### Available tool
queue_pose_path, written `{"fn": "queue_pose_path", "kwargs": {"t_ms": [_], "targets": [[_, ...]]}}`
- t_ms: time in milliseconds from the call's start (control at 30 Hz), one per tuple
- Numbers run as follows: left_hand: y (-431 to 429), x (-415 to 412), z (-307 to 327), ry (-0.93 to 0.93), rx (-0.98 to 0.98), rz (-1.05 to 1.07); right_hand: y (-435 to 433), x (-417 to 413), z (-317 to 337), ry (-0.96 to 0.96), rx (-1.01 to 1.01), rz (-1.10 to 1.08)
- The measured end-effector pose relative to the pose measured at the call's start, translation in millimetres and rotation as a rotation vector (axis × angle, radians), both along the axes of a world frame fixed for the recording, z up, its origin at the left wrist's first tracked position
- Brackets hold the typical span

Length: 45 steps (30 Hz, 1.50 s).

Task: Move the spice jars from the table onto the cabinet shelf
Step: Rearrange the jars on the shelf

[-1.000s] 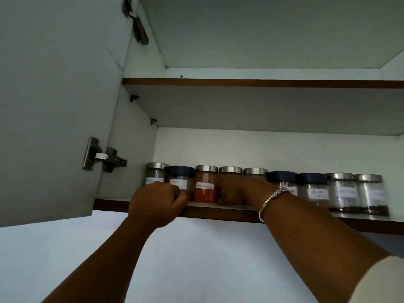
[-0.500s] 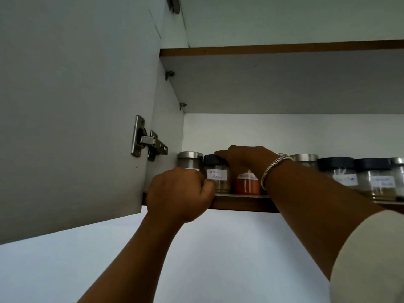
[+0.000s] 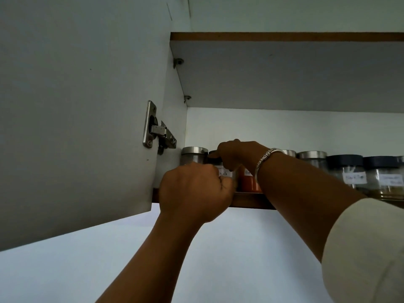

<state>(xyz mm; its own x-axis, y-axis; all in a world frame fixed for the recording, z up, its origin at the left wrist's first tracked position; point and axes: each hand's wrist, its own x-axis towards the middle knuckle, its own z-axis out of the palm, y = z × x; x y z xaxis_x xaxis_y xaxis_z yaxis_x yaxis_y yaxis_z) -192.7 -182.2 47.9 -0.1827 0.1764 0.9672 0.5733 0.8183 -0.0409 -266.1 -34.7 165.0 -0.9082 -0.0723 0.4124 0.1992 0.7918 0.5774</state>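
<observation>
A row of labelled glass spice jars stands on the cabinet shelf (image 3: 249,201). At the left end is a steel-lidded jar (image 3: 193,155), then a dark-lidded jar (image 3: 225,172), then a jar of orange powder (image 3: 249,182). My right hand (image 3: 238,156), with a silver bangle on its wrist, reaches over from the right, and its fingers close on the dark-lidded jar's lid. My left hand (image 3: 194,191) is curled into a fist at the shelf's front edge, right before that jar and hiding its lower part. More jars (image 3: 345,169) continue to the right.
The open cabinet door (image 3: 76,127) hangs close on the left, its steel hinge (image 3: 157,130) beside the first jar. An upper shelf (image 3: 284,37) spans above the jars. A pale wall (image 3: 240,248) lies below the cabinet.
My right hand has gone left from the middle jars to the top of the dark-lidded jar. The view has shifted left and closer. My left hand stays fisted at the shelf edge.
</observation>
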Motion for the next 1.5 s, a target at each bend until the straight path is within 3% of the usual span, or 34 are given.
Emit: {"fn": "queue_pose_path", "kwargs": {"t_ms": [400,633,733,833,933,1200,1300,1500], "targets": [[1.9,-2.9,-6.7,0.040,0.012,-0.079,-2.0,14.2,-0.8,-0.058,-0.138,0.085],[0.6,4.5,-5.3,0.059,0.050,-0.143,0.7,19.1,-4.5,-0.075,-0.372,0.203],[-2.4,15.4,-0.9,-0.013,0.041,-0.134,-7.0,16.2,-5.8,-0.004,-0.273,0.198],[-0.7,11.3,-3.6,0.052,0.094,-0.170,-25.5,11.0,4.7,-0.013,-0.208,0.235],[1.5,5.3,-6.5,0.099,0.109,-0.205,-41.3,-4.1,5.2,-0.089,-0.124,0.122],[4.6,-4.1,-6.9,0.146,0.122,-0.245,-39.1,-24.3,4.6,-0.019,-0.064,0.085],[3.9,-2.4,-5.1,0.125,0.096,-0.259,-34.7,-26.0,0.9,-0.017,-0.123,0.110],[-0.3,-2.8,-3.3,0.082,0.054,-0.198,7.7,9.9,9.7,0.083,-0.443,0.145]]}}
